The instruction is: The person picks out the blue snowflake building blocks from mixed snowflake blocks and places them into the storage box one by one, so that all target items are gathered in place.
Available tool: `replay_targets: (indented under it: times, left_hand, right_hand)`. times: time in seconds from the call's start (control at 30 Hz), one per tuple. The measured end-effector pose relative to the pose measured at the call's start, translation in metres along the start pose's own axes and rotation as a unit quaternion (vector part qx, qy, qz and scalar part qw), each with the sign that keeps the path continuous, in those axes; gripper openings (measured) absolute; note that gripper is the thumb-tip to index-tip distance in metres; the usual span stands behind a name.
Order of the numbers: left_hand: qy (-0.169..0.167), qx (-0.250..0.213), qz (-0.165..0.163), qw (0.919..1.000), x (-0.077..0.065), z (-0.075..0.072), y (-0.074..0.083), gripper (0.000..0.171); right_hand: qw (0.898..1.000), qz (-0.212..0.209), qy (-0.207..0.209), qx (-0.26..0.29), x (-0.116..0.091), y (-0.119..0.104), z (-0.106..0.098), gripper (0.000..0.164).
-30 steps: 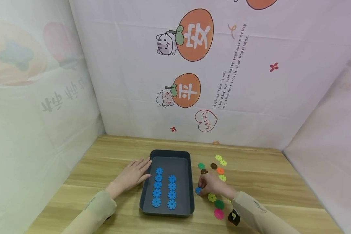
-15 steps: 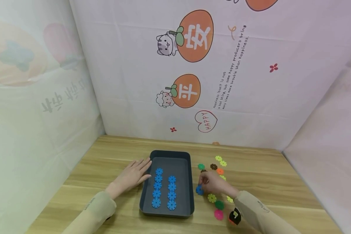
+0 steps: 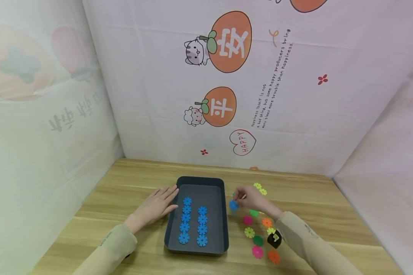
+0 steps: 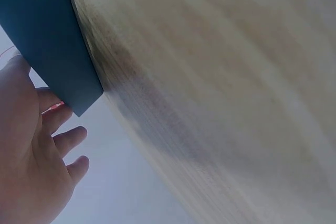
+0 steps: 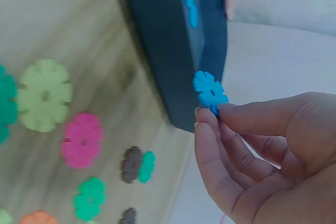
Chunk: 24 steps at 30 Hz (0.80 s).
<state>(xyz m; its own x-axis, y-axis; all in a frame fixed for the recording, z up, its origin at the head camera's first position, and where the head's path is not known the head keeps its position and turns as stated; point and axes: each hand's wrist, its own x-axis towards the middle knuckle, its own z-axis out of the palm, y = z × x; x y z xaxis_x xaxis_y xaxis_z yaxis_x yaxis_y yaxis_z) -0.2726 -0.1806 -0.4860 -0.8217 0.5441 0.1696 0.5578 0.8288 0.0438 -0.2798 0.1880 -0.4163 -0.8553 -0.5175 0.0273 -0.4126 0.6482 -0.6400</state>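
Note:
My right hand [image 3: 254, 200] pinches a blue snowflake-shaped plastic disc [image 5: 210, 91] between thumb and fingertips, held up just right of the dark grey tray [image 3: 211, 194]. In the head view that blue disc is slightly blurred. Inside the tray, several blue discs [image 3: 185, 217] form a left column, and a shorter column of blue discs [image 3: 202, 229] lies beside it. My left hand [image 3: 155, 206] rests with extended fingers at the tray's left rim, its fingertips over the edge. From the left wrist view, the fingers are against the tray's outer wall [image 4: 50, 40].
Right of the tray, loose discs lie scattered on the wooden table [image 3: 137, 183]: pink [image 3: 257, 252], orange [image 3: 274, 257], dark green [image 3: 258, 240], yellow [image 3: 249, 232], and brown [image 5: 132, 164]. A black wrist device [image 3: 274, 238] sits by the right sleeve. Printed cloth walls surround the table.
The right hand has lifted the blue disc off the table and moved it away from the body, uncovering a pink and an orange disc. The left hand and tray stay put.

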Motion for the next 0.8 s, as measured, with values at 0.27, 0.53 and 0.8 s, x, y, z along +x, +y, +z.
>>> replay_targets:
  times: [0.27, 0.53, 0.8]
  left_hand:
    - [-0.001, 0.004, 0.002, 1.0, 0.0, -0.001, 0.0, 0.063]
    - [0.005, 0.004, 0.004, 1.0, -0.001, -0.003, 0.002, 0.062]
    - [0.001, -0.001, 0.003, 1.0, -0.001, -0.005, 0.003, 0.062]
  right_hand:
    - [0.998, 0.063, 0.015, -0.026, 0.025, -0.016, 0.001, 0.002]
    - [0.999, 0.037, -0.014, -0.003, 0.053, -0.031, 0.021, 0.004]
    - [0.999, 0.034, -0.027, 0.016, 0.07, -0.031, 0.044, 0.005]
